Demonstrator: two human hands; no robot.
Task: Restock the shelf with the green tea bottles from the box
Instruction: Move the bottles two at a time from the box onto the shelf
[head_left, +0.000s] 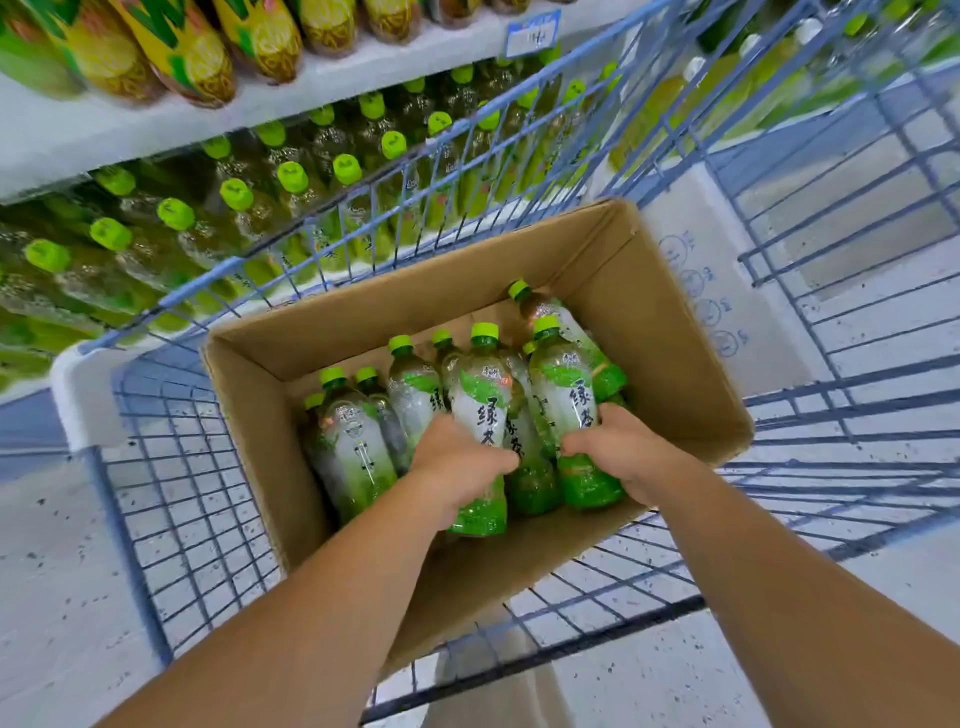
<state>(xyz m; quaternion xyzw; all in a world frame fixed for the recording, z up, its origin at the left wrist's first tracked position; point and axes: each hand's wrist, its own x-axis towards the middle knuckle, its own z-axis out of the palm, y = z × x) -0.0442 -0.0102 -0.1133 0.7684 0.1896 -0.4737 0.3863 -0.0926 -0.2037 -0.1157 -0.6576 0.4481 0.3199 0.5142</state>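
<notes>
While both hands work inside the cardboard box — a figure key for the pick-up step follows.

Left hand (457, 462): grip wrapped around the lower body of one green tea bottle (480, 415), fingers curled over the label; the bottle's base shows below the hand.

Right hand (618, 447): grip closed around a second green tea bottle (566, 410) at about the same height, thumb across the label's lower edge.

Cardboard box (670, 332): open-topped, resting in the blue wire cart (171, 499); it holds the two grasped bottles plus several loose ones (358, 436) crowded against its near and left sides.

Shelf (104, 130): the target row of green-capped bottles (291, 176) stands beyond the cart's far-left rail, on the level under the yellow-labelled drinks (182, 52).

Orientation: each held bottle has its long axis running cap-away, base-toward the wearer, the cap tilted up and forward; whether either is fully clear of its neighbours cannot be told.

Step in hand (judgement): lifting one bottle per hand out of the box.

How to do it well (judgement): draw each bottle out along its own long axis so it does not snag neighbours; hold at mid-body, where the smooth wet-looking plastic is least likely to slip; bring caps upright before clearing the cart rail — then set each base-down on the shelf, label forward.
</notes>
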